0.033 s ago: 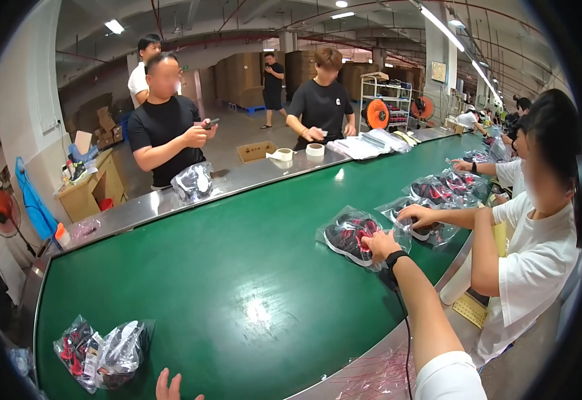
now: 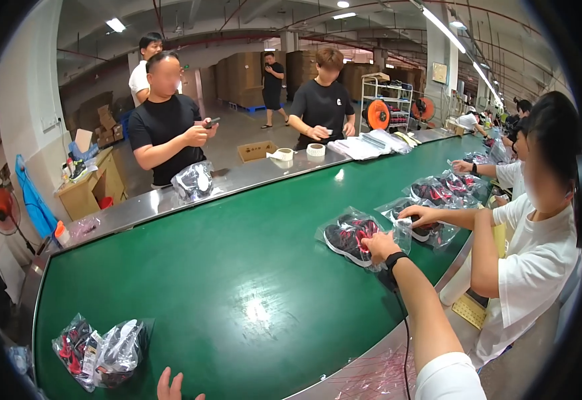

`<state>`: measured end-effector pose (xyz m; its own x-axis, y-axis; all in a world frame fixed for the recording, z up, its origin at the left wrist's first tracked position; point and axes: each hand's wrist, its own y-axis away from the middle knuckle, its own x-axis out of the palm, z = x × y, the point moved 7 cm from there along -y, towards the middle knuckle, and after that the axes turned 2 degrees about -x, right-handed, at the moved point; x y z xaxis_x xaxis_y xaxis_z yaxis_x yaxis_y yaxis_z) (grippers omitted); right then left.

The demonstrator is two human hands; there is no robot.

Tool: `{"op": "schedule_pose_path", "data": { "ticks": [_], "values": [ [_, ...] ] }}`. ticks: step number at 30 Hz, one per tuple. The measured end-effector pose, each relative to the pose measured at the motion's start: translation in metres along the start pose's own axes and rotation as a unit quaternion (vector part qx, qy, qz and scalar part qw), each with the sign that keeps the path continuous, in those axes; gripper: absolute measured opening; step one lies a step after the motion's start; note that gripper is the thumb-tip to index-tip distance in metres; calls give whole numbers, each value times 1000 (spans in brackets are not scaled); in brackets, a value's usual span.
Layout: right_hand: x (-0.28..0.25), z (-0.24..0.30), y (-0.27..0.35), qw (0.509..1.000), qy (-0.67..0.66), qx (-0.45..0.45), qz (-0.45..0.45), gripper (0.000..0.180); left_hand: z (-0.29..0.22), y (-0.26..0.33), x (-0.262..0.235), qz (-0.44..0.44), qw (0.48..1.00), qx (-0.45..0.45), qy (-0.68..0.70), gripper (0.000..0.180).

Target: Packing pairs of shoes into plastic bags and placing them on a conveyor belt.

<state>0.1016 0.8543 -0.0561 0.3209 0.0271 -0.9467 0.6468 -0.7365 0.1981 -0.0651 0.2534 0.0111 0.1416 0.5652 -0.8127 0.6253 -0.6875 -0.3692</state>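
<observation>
My right hand point(image 2: 380, 247), with a black band at the wrist, grips the near side of a clear plastic bag holding dark shoes with red parts and pale soles point(image 2: 349, 240). At the lower edge, my left hand point(image 2: 169, 385) shows only in part; its fingers are spread and hold nothing. To its left, two bagged lots lie side by side: red and black shoes point(image 2: 74, 348) and a grey-white bundle with dark parts point(image 2: 123, 350). Just beyond my right hand, a co-worker's hand point(image 2: 419, 215) rests on another bag of dark shoes point(image 2: 427, 230).
All this lies on a green belt point(image 2: 204, 280) with a metal rim. Along its far rim are a bagged shoe point(image 2: 194, 181), tape rolls point(image 2: 315, 150) and flat plastic bags point(image 2: 371, 143). More bagged shoes point(image 2: 444, 187) lie up the belt. A black cable point(image 2: 407, 347) hangs by my right forearm.
</observation>
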Motion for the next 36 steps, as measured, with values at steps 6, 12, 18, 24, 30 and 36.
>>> {"op": "schedule_pose_path", "data": {
  "ticks": [6, 12, 18, 24, 30, 36],
  "values": [
    [-13, 55, 51, 993, -114, -22, 30, 52, -15, -2, 17, 25, 993, -10, 113, 49],
    [-47, 191, 132, 657, -715, -190, 142, 40, -19, 1, 83, 198, 866, -190, 418, 58],
    [-27, 314, 241, 204, -909, -150, 332, 41, -19, -11, 103, 93, 617, -342, 703, 76],
    [53, 317, 252, 504, -778, -98, 363, 69, 25, 26, 87, 79, 710, -342, 611, 71],
    [-19, 296, 299, 517, -798, -80, 300, 74, 26, 48, 65, 58, 795, -291, 529, 76],
    [-4, 285, 296, 694, -689, -161, 136, 67, 44, 62, 53, 31, 836, -306, 454, 33]
  ]
}}
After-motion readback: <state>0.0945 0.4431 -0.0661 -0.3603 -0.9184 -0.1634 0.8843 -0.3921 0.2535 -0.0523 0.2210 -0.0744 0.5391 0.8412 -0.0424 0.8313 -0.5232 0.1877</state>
